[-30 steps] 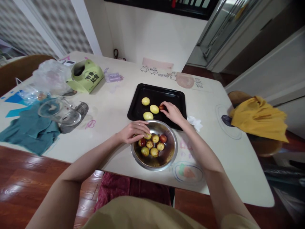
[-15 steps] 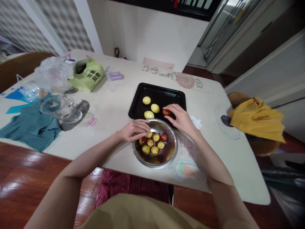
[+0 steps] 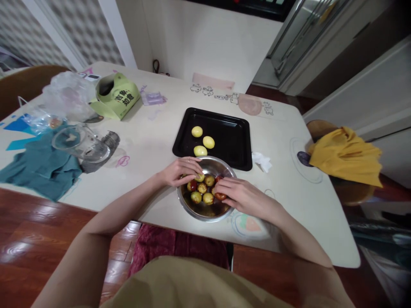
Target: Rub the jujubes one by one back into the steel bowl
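A steel bowl [image 3: 231,208] near the table's front edge holds several jujubes, some yellow-green with brown patches, some red-brown. My right hand [image 3: 245,197] reaches in over the bowl's right side, its fingers closed round a red-brown jujube [image 3: 221,196]. At the bowl's left rim, my left hand [image 3: 181,172] has its fingers curled on a yellow-green jujube [image 3: 200,177], partly covered by the fingertips. Behind the bowl, a black baking tray [image 3: 229,128] carries three yellow-green jujubes [image 3: 208,142] on its left half.
Right of the tray lies a crumpled white tissue [image 3: 262,161]. To the left are a glass jug [image 3: 81,143] on a teal cloth [image 3: 48,169], a green carton [image 3: 120,100] and a plastic bag [image 3: 70,96]. A yellow cloth [image 3: 348,156] hangs over a chair at right.
My right hand has moved from the tray to the bowl, bringing the red-brown jujube off the tray. My left hand stays at the bowl's left rim.
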### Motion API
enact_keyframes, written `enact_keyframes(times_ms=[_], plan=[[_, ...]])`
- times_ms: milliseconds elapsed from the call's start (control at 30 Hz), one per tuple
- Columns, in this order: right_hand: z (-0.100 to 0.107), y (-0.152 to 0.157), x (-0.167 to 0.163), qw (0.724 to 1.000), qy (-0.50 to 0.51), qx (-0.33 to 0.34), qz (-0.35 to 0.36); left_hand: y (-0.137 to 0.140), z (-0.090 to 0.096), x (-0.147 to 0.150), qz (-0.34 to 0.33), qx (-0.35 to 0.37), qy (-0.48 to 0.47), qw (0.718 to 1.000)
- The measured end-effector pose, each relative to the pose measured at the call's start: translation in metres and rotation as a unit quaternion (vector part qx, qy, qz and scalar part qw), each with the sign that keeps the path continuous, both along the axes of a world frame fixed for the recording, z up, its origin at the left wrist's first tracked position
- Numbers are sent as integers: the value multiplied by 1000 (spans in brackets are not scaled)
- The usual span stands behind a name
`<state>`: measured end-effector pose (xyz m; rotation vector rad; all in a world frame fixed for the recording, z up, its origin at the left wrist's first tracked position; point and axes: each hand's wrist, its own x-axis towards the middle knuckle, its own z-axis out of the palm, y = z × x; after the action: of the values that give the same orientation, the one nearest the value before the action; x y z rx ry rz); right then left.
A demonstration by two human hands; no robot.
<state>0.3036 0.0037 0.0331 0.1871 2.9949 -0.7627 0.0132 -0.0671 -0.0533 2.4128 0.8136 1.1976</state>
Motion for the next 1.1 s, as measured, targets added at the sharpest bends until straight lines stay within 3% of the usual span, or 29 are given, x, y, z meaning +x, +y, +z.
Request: enact_keyframes(times_ms=[233, 500, 667, 1100], plan=[[0, -7, -4, 997, -71, -14, 15, 1, 0, 0, -5, 10, -5, 1000], [-5, -7, -4, 997, -74, -8, -6, 1, -1, -1, 1, 25, 6, 1000], [-11, -7, -6, 999, -47, 15, -2, 1, 1, -3, 10, 19, 16, 1000], [-3, 9, 1, 997, 24, 68, -17, 0, 1, -5, 39, 45, 6, 998]])
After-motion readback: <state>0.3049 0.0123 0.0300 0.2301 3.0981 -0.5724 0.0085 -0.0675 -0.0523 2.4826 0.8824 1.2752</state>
